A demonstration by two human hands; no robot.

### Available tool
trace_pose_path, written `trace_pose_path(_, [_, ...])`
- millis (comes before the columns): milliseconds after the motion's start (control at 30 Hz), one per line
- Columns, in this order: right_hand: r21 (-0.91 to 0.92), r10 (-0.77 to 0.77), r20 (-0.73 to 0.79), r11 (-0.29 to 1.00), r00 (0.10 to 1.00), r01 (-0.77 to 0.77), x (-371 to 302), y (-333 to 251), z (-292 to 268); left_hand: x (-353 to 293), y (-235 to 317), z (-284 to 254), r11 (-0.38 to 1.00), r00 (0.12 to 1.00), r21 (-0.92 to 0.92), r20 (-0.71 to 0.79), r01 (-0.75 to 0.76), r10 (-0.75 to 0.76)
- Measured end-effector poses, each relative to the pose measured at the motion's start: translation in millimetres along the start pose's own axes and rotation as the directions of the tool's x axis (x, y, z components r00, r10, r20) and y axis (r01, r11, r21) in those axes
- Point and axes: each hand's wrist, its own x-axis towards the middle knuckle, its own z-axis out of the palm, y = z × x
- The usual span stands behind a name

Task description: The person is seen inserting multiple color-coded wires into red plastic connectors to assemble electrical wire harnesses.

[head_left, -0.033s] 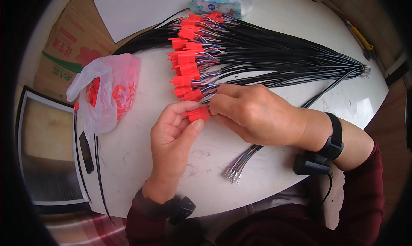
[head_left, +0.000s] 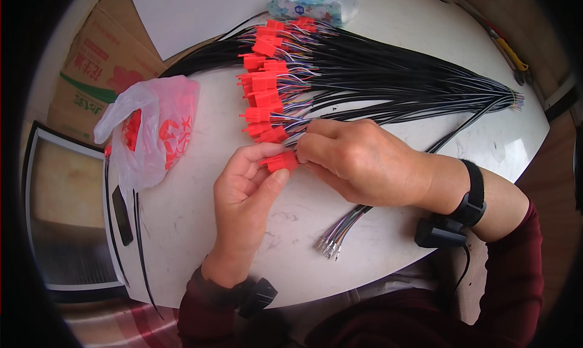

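Bare white round tabletop [head_left: 182, 226] is lying open left of the left hand [head_left: 243, 196]. Beyond both hands, a stack of red plastic connectors [head_left: 264, 90] on black cable bundles [head_left: 395, 75] is blocking the way. A translucent plastic bag [head_left: 152, 129] is crowding the left edge, and loose coloured wire ends [head_left: 334, 239] are lying below the right hand [head_left: 364, 160].

round white table [head_left: 182, 226] | cardboard box [head_left: 91, 63] left | wooden floor [head_left: 559, 160] right

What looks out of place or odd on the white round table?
Nothing looks spilled or damaged. One loose bundle of coloured wires with bare metal tips lies apart from the neat row of black cables with red plastic connectors, below the right hand. The left hand holds one red connector.
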Motion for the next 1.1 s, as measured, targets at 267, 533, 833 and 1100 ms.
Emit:
trace_pose_path(267, [-0.005, -0.015, -0.043, 1.0, 0.999, 0.014, 1, 2, 1, -1, 0, 2, 1.0, 1.0, -0.03, -0.006, -0.006, 0.006])
trace_pose_path(533, [0.377, 0.292, -0.086, 0.895, 0.952, -0.241, 16, 18, -29, -4, 1, 8, 0.955, 0.969, 0.162, 0.062, -0.247, 0.24])
trace_pose_path(833, [0.66, 0.24, 0.392, 0.599, 0.888, -0.453, 12, 27, -25, -4, 7, 10, 0.641, 0.802, 0.49, 0.271, -0.59, 0.532])
trace_pose_path(1100, [0.755, 0.315, 0.342, 0.469, 0.885, -0.459, 12, 30, -21, -3, 7, 7, 0.64, 0.822, 0.53, 0.238, -0.557, 0.518])
